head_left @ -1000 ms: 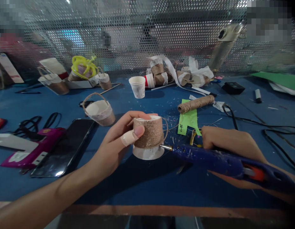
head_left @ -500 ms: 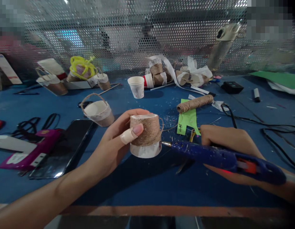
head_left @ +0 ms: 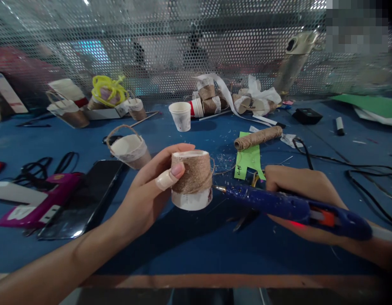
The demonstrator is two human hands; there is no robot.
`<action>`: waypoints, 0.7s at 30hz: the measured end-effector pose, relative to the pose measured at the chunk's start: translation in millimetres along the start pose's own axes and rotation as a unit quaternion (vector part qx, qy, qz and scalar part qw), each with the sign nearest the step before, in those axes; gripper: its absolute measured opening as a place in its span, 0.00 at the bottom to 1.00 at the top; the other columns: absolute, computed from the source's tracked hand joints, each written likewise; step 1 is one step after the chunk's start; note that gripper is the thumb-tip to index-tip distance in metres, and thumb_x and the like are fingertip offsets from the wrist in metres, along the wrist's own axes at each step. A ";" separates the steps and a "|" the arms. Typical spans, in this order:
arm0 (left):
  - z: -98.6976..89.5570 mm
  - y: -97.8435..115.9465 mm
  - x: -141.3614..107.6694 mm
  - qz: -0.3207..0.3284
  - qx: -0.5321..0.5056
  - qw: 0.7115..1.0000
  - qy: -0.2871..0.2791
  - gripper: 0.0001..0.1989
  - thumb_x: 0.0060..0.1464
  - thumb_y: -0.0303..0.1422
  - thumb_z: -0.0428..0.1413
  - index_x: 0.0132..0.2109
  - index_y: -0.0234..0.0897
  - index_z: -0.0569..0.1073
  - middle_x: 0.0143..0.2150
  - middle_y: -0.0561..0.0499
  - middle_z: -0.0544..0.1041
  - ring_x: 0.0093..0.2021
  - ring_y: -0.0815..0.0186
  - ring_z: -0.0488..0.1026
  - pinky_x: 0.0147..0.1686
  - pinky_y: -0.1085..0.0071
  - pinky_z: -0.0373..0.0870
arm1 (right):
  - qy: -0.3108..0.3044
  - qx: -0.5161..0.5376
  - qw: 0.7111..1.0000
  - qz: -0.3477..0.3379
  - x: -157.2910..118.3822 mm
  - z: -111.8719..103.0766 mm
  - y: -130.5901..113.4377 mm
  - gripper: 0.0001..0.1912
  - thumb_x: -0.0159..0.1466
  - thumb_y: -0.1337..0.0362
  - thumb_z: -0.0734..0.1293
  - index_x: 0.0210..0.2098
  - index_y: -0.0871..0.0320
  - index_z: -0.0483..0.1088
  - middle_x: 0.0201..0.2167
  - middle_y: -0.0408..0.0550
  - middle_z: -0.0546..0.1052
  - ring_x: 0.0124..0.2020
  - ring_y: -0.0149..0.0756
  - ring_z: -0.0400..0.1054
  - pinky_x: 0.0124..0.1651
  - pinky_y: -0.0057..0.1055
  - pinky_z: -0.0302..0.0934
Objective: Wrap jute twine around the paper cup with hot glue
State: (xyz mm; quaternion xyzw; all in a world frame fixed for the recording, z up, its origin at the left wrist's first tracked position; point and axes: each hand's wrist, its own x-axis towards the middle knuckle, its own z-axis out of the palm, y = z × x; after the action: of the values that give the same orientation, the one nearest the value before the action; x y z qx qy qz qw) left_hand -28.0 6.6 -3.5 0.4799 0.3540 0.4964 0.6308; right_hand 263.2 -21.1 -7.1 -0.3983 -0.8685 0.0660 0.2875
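My left hand, its thumb bandaged, is closed around a paper cup wound with brown twine. A white band stays bare at the cup's lower end. In my right hand is a blue hot glue gun, its metal nozzle pointing left at the cup's right side, close to the lowest turns of twine. Whether the nozzle touches cannot be told. A loose strand of twine trails from the cup towards the twine roll, which lies on a green paper piece. Scissors lie partly hidden under the glue gun.
A twine-wrapped cup with a handle stands left of my hand, near a phone and a purple object. Behind are a white paper cup, several wrapped cups and white ribbon. Black cable runs at right.
The cup has turned slightly in my left hand, with the thumb a little further left. The glue gun's nozzle has shifted slightly up and left along the cup's side.
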 end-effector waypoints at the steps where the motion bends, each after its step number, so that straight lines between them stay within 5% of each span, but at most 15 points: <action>1: -0.6 0.0 -0.1 0.000 0.003 1.000 -0.001 0.15 0.58 0.39 0.67 0.52 0.44 0.83 0.51 0.46 0.84 0.50 0.53 0.80 0.46 0.62 0.79 | -0.001 0.004 1.000 -0.002 -0.4 0.3 -0.7 0.10 0.61 0.64 0.65 0.30 0.52 0.57 0.24 0.36 0.64 0.22 0.28 0.57 0.26 0.28 0.50; 8: -2.2 -1.3 -0.5 0.007 0.017 1.000 0.000 0.14 0.60 0.39 0.66 0.52 0.45 0.83 0.51 0.48 0.84 0.49 0.57 0.79 0.44 0.66 0.79 | -0.001 -0.012 0.999 -0.037 1.5 2.2 2.2 0.11 0.60 0.66 0.66 0.30 0.52 0.57 0.23 0.36 0.65 0.20 0.27 0.57 0.24 0.28 0.49; 13: -0.8 -0.5 -1.3 0.010 0.026 1.000 0.003 0.14 0.58 0.40 0.67 0.50 0.46 0.84 0.48 0.50 0.84 0.47 0.59 0.78 0.44 0.68 0.78 | 0.073 0.039 0.983 -0.165 5.6 11.0 11.4 0.10 0.58 0.66 0.62 0.28 0.52 0.54 0.20 0.36 0.62 0.15 0.26 0.49 0.18 0.29 0.38; 16: -1.7 -1.9 -1.0 0.012 0.043 0.999 0.004 0.14 0.57 0.40 0.68 0.50 0.48 0.84 0.48 0.50 0.84 0.47 0.58 0.78 0.43 0.68 0.77 | 0.018 0.023 0.999 -0.046 2.0 7.8 5.1 0.10 0.61 0.67 0.64 0.30 0.51 0.56 0.23 0.37 0.64 0.20 0.28 0.55 0.24 0.29 0.46; 21: -3.2 -4.6 0.8 0.015 0.053 0.998 0.006 0.14 0.57 0.40 0.67 0.51 0.48 0.84 0.49 0.51 0.84 0.47 0.59 0.77 0.42 0.68 0.76 | -0.016 0.026 0.999 -0.013 -3.0 0.0 -7.9 0.09 0.62 0.66 0.64 0.31 0.52 0.57 0.25 0.37 0.64 0.23 0.29 0.55 0.28 0.31 0.47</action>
State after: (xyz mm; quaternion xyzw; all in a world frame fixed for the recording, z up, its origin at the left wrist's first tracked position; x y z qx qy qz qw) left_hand -29.4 7.9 -8.8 0.5152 0.3766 0.4887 0.5949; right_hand 259.7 -28.6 -5.7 -0.3777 -0.8762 0.0912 0.2851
